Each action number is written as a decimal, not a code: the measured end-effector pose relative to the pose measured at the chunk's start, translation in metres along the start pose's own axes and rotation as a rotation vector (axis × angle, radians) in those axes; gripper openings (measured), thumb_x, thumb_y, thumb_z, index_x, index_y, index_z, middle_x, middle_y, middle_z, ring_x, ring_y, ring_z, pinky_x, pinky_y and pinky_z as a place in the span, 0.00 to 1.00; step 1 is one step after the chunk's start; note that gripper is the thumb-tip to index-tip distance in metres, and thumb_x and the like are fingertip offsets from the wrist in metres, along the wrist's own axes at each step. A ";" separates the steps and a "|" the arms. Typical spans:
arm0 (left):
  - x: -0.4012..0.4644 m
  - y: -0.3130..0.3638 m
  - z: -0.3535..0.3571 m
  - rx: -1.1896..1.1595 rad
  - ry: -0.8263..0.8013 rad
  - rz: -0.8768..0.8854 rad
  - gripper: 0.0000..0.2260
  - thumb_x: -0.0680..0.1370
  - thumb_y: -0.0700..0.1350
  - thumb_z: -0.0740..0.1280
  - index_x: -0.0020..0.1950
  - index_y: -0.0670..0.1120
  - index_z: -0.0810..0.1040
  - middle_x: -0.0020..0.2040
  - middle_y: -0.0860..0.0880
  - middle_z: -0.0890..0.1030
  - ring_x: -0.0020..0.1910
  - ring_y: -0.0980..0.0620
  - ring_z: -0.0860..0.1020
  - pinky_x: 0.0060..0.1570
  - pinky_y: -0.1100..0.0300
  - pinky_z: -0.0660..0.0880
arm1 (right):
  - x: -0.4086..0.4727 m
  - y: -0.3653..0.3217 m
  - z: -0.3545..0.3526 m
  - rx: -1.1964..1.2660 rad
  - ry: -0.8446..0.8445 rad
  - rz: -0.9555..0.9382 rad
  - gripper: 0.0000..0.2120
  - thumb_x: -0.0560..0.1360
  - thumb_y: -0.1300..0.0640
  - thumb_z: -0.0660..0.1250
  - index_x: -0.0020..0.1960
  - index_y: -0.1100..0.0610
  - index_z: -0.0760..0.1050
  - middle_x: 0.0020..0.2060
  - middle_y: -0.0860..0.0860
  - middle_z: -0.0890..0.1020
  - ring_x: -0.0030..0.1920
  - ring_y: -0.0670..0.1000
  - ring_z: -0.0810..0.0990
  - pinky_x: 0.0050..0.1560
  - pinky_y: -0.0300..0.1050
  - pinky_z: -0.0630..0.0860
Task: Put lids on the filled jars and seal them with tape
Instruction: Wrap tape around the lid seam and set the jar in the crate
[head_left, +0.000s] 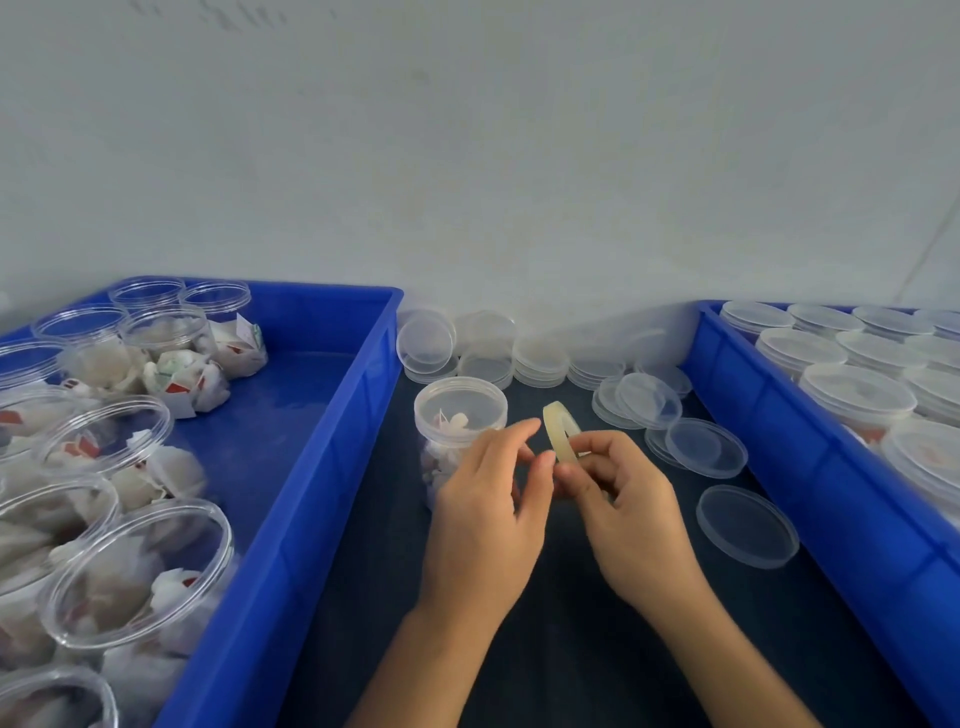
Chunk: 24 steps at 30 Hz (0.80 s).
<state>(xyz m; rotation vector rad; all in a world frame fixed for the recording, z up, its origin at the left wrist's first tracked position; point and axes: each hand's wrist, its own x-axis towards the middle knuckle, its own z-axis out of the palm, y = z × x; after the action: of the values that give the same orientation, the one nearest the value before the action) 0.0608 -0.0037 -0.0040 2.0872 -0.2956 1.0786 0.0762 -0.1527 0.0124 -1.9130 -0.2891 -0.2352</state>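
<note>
Your right hand (631, 499) grips the tape roll (561, 434) edge-on; your left hand (488, 488) pinches at its rim, touching the lidded jar (457, 415) just behind.

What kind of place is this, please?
Probably a small packing workstation: two blue crates, the left one holding open filled jars, the right one lidded ones, plus loose lids stacked by the wall.

A dark blue cloth-covered bench (571, 649) carries a blue plastic crate (332, 467) at its left edge and another blue plastic crate (779, 441) at its right edge. Between them stand a lidded clear plastic jar (457, 410), near the far edge stacks of clear round plastic lids (540, 358), and one loose clear lid (747, 526) beside the right crate.
</note>
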 end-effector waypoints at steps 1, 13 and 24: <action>0.001 0.000 0.000 -0.030 -0.020 -0.019 0.11 0.84 0.44 0.72 0.65 0.44 0.84 0.50 0.53 0.84 0.46 0.56 0.82 0.47 0.55 0.82 | 0.000 0.000 -0.001 0.025 0.001 -0.020 0.08 0.82 0.53 0.71 0.55 0.42 0.75 0.43 0.40 0.88 0.47 0.41 0.86 0.46 0.37 0.78; 0.001 0.001 -0.001 -0.069 0.067 0.050 0.10 0.78 0.36 0.78 0.59 0.40 0.87 0.52 0.49 0.86 0.51 0.56 0.84 0.53 0.61 0.82 | -0.001 0.002 0.001 0.062 0.028 -0.141 0.11 0.80 0.52 0.72 0.54 0.34 0.77 0.43 0.38 0.87 0.48 0.40 0.86 0.50 0.29 0.77; 0.000 0.009 0.005 -0.140 0.046 -0.066 0.06 0.76 0.34 0.79 0.52 0.42 0.89 0.48 0.51 0.86 0.48 0.59 0.83 0.52 0.71 0.77 | -0.005 0.007 -0.005 -0.049 -0.090 -0.191 0.12 0.88 0.57 0.55 0.57 0.48 0.78 0.44 0.47 0.83 0.46 0.50 0.82 0.47 0.39 0.78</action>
<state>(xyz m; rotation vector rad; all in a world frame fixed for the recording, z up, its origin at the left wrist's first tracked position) 0.0590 -0.0134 -0.0007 1.9321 -0.2700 1.0355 0.0732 -0.1598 0.0066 -1.9487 -0.5323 -0.2862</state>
